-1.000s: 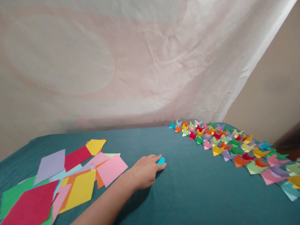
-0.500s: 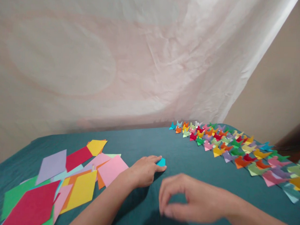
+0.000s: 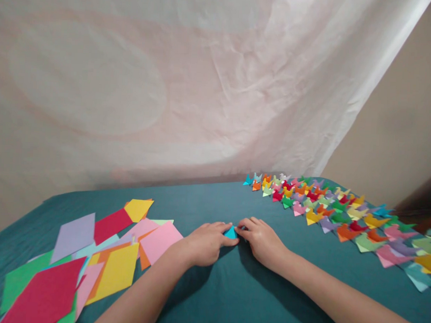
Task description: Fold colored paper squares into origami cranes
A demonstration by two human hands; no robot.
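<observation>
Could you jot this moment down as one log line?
left hand: on blue paper | right hand: at its right edge | paper sheets: to the left | paper birds: to the right

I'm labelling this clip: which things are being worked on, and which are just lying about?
In hand:
small blue paper
left hand, touching it
right hand, at its edge

Not in hand:
flat coloured sheets, at left
folded paper birds, at right
</observation>
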